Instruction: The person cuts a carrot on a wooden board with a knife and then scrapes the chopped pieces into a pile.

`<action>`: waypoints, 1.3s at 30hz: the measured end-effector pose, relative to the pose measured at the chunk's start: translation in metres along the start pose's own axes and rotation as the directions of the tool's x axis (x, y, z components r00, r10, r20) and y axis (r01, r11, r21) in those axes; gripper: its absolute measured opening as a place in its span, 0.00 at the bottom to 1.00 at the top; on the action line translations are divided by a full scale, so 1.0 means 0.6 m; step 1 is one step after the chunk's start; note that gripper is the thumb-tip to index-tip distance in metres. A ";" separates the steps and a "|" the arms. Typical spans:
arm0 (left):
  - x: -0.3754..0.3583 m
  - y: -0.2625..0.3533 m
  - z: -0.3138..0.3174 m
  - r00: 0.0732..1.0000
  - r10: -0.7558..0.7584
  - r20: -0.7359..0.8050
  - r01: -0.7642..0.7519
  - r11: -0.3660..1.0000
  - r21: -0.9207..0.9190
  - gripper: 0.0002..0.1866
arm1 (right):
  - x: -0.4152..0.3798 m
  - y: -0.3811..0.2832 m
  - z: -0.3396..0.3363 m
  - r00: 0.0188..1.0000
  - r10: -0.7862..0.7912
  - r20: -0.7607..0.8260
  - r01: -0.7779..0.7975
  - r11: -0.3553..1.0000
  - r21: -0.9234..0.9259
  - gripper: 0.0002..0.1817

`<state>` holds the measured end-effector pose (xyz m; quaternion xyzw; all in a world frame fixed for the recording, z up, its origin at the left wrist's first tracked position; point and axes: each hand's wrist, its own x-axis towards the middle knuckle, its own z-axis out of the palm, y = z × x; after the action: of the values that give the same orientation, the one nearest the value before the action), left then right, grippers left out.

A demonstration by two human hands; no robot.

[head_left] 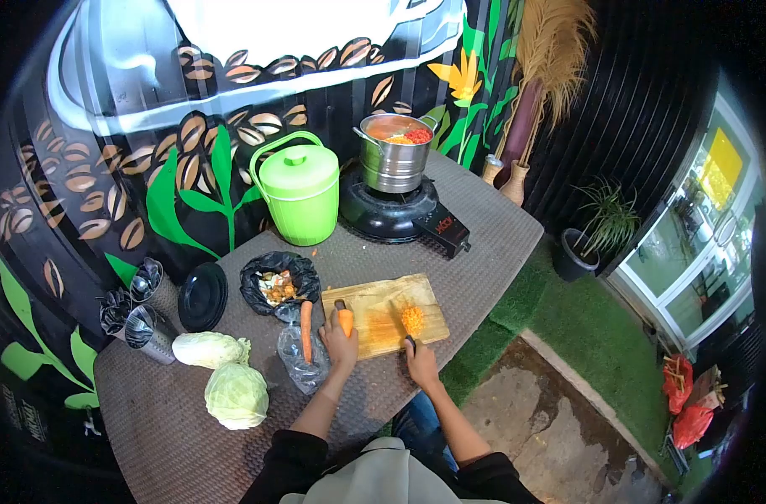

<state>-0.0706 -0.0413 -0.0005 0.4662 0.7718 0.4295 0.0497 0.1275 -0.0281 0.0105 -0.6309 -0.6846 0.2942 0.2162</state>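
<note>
On the wooden cutting board (368, 295), my left hand (341, 346) is closed around a thick piece of carrot (346, 321) near the board's left edge. My right hand (421, 366) grips the dark handle of a knife (410, 340) at the board's near right side. The blade lies beside a small heap of chopped carrot (412, 318), and orange stains mark the wood between the two hands. Left of the board, a whole peeled carrot (306, 334) rests on a clear plastic bag (297, 366). A black plastic bag (252, 277) with peelings stands open behind it.
A steel pot (394, 166) with chopped red and orange food sits on a portable gas stove (383, 217) at the back. Beside it stands a green lidded bucket (303, 202). Cabbage (236, 396), napa cabbage (206, 350) and metal utensil cups (152, 336) are at left.
</note>
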 end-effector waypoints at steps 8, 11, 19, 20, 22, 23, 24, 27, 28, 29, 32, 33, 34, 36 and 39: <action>0.013 0.021 -0.002 0.803 0.479 0.353 -0.388 0.871 -0.300 0.32 | 0.020 0.018 -0.022 0.999 0.036 -0.024 -0.036 0.999 -0.026 0.24; 0.010 0.033 0.007 0.778 0.494 0.388 -0.392 0.865 -0.314 0.30 | 0.009 0.005 -0.027 0.999 -0.018 -0.026 0.019 0.999 0.033 0.21; -0.002 0.041 0.026 0.850 0.446 0.278 -0.329 0.864 -0.381 0.24 | -0.014 -0.041 -0.035 0.996 -0.075 -0.053 0.072 0.996 -0.052 0.16; -0.003 0.041 0.026 0.849 0.447 0.281 -0.328 0.864 -0.382 0.24 | -0.015 -0.046 -0.042 0.996 -0.071 -0.053 0.069 0.996 -0.052 0.16; -0.006 0.043 0.026 0.860 0.440 0.260 -0.326 0.864 -0.384 0.24 | -0.019 -0.057 -0.056 0.993 -0.108 -0.056 0.105 0.993 -0.044 0.16; -0.008 0.043 0.026 0.859 0.440 0.261 -0.325 0.864 -0.385 0.24 | -0.021 -0.061 -0.061 0.993 -0.105 -0.056 0.103 0.994 -0.045 0.16; -0.008 0.044 0.025 0.861 0.439 0.257 -0.324 0.863 -0.388 0.23 | -0.022 -0.066 -0.065 0.990 -0.132 -0.045 0.128 0.989 -0.072 0.16; -0.010 0.048 0.023 0.866 0.434 0.248 -0.321 0.863 -0.389 0.23 | -0.022 -0.070 -0.068 0.987 -0.160 -0.022 0.156 0.980 -0.127 0.16; -0.010 0.049 0.023 0.868 0.431 0.245 -0.322 0.865 -0.384 0.23 | -0.022 -0.071 -0.069 0.987 -0.160 -0.013 0.157 0.976 -0.152 0.16; -0.009 0.049 0.023 0.869 0.430 0.244 -0.321 0.866 -0.384 0.23 | -0.021 -0.072 -0.069 0.987 -0.161 -0.012 0.158 0.976 -0.153 0.16; -0.012 0.045 0.025 0.868 0.436 0.237 -0.331 0.865 -0.378 0.22 | -0.019 -0.074 -0.068 0.988 -0.152 0.009 0.152 0.973 -0.174 0.17; -0.011 0.043 0.027 0.868 0.443 0.227 -0.339 0.860 -0.381 0.22 | -0.019 -0.077 -0.068 0.988 -0.152 0.015 0.152 0.969 -0.193 0.16; -0.011 0.042 0.030 0.866 0.450 0.216 -0.348 0.855 -0.385 0.23 | -0.017 -0.081 -0.069 0.988 -0.152 0.021 0.153 0.965 -0.212 0.16; -0.013 0.042 0.032 0.865 0.456 0.209 -0.356 0.852 -0.384 0.23 | -0.012 -0.094 -0.072 0.987 -0.146 0.067 0.158 0.956 -0.248 0.15; -0.014 0.044 0.032 0.870 0.455 0.191 -0.367 0.855 -0.366 0.23 | -0.001 -0.108 -0.065 0.981 -0.138 0.135 0.174 0.936 -0.307 0.14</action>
<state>-0.0388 -0.0306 0.0038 0.6614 0.5593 0.4811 0.1353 0.1059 -0.0256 0.0832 -0.5836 -0.7819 0.1969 0.0964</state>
